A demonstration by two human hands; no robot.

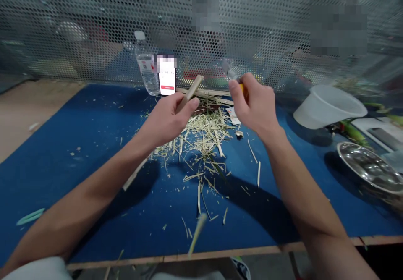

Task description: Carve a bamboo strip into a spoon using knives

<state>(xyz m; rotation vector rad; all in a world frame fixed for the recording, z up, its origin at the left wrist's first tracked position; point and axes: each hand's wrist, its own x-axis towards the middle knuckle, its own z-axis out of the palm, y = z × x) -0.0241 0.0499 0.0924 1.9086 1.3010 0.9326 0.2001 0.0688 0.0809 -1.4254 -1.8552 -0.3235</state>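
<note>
The left hand (166, 120) has its grip pressed around a flat wooden stick (189, 93), which rises at a slant between the thumb and fingers, its top end sticking out past them. The right hand (253, 103) pinches a yellow-handled knife (241, 87), mostly hidden by the fingers, with its grey blade angled up and to the left. The blade and stick are near each other but apart, both held above a loose heap of pale shavings (198, 137).

The heap lies on a blue mat (94, 116) covering the counter (176, 258). Just behind it is a small bundle of sticks (204, 92), with a plastic water bottle (146, 66) and a phone (166, 76) standing beyond. A thin stick (134, 175) lies beneath the left forearm. To the right sit a tilted white plastic bowl (329, 105) and a steel bowl (368, 164). A perforated metal screen (94, 19) stands along the far edge.
</note>
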